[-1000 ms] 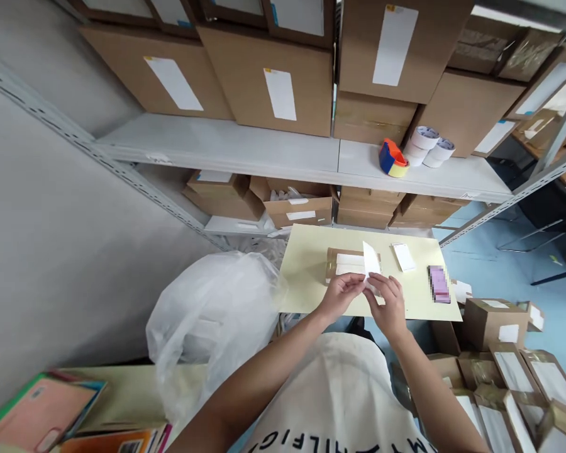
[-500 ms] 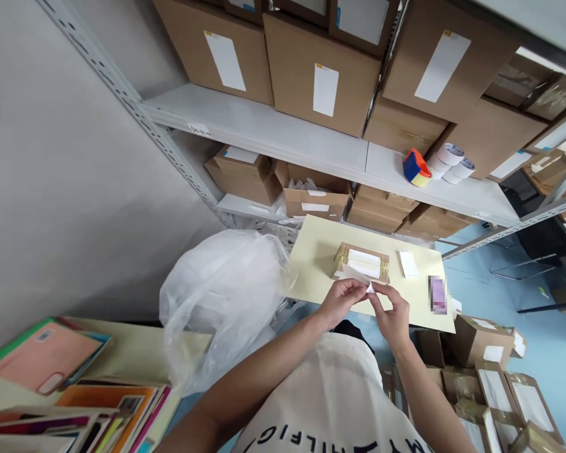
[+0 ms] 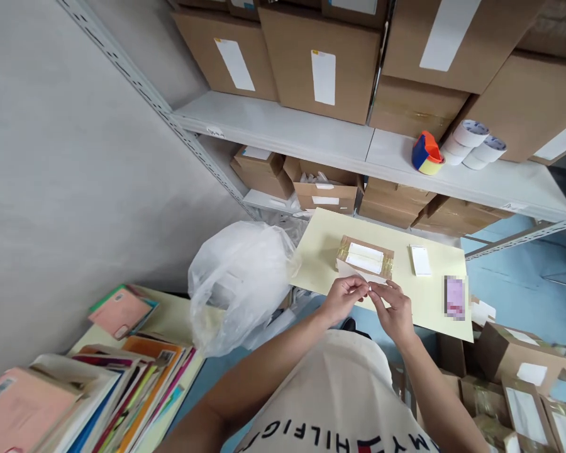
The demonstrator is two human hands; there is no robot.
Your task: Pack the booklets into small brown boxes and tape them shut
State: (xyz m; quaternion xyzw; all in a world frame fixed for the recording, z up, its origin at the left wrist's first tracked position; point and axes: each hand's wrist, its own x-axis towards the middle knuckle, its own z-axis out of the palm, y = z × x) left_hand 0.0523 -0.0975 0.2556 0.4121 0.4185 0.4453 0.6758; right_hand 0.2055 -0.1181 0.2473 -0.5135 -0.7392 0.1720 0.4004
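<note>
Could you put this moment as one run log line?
Left hand: pinching white paper | Right hand: pinching same paper | Box: on table, beyond hands, label on top

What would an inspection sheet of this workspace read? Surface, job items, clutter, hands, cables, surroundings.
Surface: pale yellow table, bearing a box, a white card-like item and a blurred purple item.
Job items: taped, labelled cardboard box; white paper in front of it, partly hidden by fingers.
Clutter: clear plastic bag left of the table; boxes on the floor at right; folders at far left.
Hands: left hand and right hand pinch the paper's near end, fingertips close together.
Cables: nothing seen.
Surroundings: shelving behind, with large cartons and tape rolls; grey wall at left.
</note>
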